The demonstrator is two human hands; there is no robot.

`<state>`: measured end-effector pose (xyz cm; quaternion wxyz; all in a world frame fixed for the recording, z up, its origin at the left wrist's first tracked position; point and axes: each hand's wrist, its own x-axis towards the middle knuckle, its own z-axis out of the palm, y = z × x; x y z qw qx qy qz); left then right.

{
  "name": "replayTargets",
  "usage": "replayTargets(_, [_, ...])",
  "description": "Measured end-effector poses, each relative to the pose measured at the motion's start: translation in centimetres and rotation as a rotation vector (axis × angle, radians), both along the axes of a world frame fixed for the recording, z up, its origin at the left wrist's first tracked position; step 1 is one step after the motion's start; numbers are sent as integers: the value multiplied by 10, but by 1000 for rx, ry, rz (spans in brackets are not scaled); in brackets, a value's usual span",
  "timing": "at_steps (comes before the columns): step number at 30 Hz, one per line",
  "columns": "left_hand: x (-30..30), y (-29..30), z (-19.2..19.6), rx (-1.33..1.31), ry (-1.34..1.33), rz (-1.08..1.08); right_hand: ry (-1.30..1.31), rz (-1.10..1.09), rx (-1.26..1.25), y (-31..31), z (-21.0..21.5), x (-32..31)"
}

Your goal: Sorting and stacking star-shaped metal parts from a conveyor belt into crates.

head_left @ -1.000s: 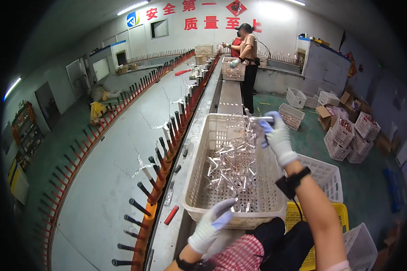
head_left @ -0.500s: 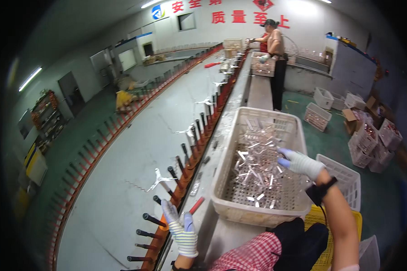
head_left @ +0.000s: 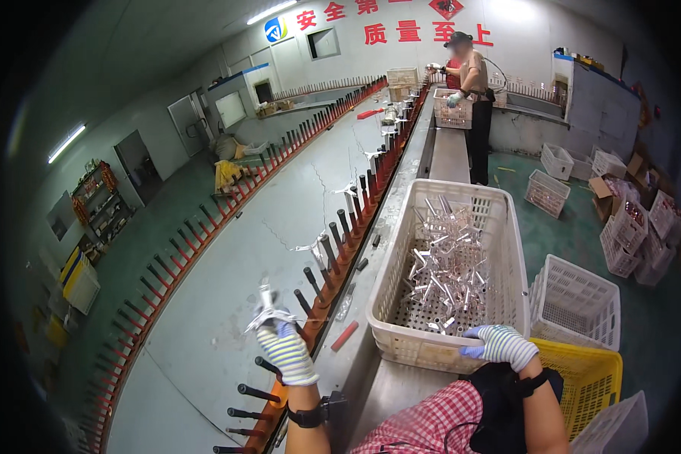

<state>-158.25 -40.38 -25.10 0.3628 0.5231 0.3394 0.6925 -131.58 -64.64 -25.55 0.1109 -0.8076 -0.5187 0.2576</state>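
My left hand, in a striped white-and-blue glove, is closed round a silvery branched metal piece over the grey table beside the row of pegs. One bright tube end sticks up from its fingers; the rest is partly hidden and blurred. My right hand, gloved alike, has its fingers closed over the near rim of a white plastic crate. Inside the crate lies a heap of shiny metal tube pieces. Further along the pegs are similar branched pieces.
Black-tipped pegs line the table's curved edge. A red stick lies on the metal ledge left of the crate. Yellow and white crates stand at right. Another person works further along the line beside a crate.
My left hand has moved forward and closed on the nearest branched metal piece. My right hand has come back from above the heap to the crate's near rim.
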Motion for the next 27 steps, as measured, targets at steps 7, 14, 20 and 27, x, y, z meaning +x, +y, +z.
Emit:
replayTargets(7, [55, 37, -39, -242, 46, 7, 11, -6, -25, 2, 1, -1])
replayTargets(14, [58, 73, -77, -107, 57, 144, 47, -2, -16, 5, 0, -1])
replayTargets(20, [32, 37, -20, -126, 160, 231, -13, -10, -17, 9, -1, 2])
replayTargets(27, [76, 59, -27, -82, -190, -135, 50, -20, -13, 6, 0, 1])
